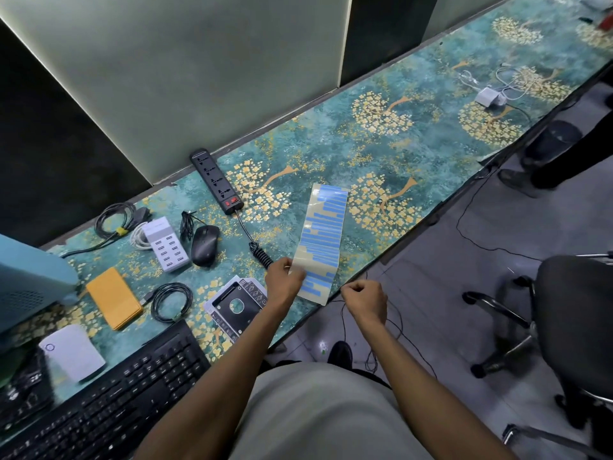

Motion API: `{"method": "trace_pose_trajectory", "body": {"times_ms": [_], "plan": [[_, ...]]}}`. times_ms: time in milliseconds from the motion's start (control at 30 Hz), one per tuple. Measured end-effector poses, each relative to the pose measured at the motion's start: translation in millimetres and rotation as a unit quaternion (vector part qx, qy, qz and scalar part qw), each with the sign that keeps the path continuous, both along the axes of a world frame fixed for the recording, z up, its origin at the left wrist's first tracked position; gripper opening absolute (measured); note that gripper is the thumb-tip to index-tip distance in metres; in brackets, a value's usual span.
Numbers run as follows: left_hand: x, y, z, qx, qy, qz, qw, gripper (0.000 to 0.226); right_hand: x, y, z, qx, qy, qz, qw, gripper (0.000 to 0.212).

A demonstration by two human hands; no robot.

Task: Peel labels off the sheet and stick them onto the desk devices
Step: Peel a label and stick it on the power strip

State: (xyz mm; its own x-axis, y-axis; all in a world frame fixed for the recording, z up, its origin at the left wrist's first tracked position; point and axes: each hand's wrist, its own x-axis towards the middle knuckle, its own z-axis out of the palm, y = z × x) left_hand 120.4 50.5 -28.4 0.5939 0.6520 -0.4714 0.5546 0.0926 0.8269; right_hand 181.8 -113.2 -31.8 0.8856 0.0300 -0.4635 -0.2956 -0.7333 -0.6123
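Note:
A long label sheet [323, 237] with rows of blue labels lies stretched over the desk, and my left hand [284, 283] pinches its near left edge. My right hand [364, 302] hovers at the desk's front edge just right of the sheet, fingers curled; whether a label sits between them I cannot tell. Devices lie to the left: a black power strip [215, 179], a black mouse [205, 245], a white multi-port charger [166, 244], a metal drive caddy [237, 303], an orange case [114, 297], a white drive [71, 351] and a black keyboard [109, 403].
Coiled black cables [171, 302] lie between the devices. A white charger with cables [491, 96] sits far right on the patterned desk mat [381, 144]. A blue device [30, 283] stands at the left edge. An office chair [574, 313] is on the right, partition panels behind.

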Motion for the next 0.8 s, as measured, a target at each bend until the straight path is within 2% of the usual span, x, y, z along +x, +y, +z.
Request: {"method": "trace_pose_trajectory", "body": {"times_ms": [67,133,267,467,700,800], "plan": [[1,1,1,-0.011,-0.001,0.005,1.000,0.008,0,2,1,0.024,-0.028,0.004,0.999,0.012],[2,1,0,-0.025,0.000,0.005,1.000,0.015,1,4,2,0.094,-0.053,0.024,0.994,0.006],[4,-2,5,-0.063,-0.014,-0.001,0.998,0.008,-2,11,6,0.180,-0.047,0.062,0.981,0.033],[7,3,3,-0.174,-0.042,0.028,0.983,0.015,-2,15,11,0.197,-0.090,0.087,0.972,0.038],[5,6,8,-0.181,-0.057,0.030,0.981,0.037,0,15,9,0.214,-0.102,0.158,0.959,0.028],[6,4,8,-0.161,-0.041,0.022,0.986,0.033,1,13,6,0.215,-0.088,0.151,0.961,0.024]]}}
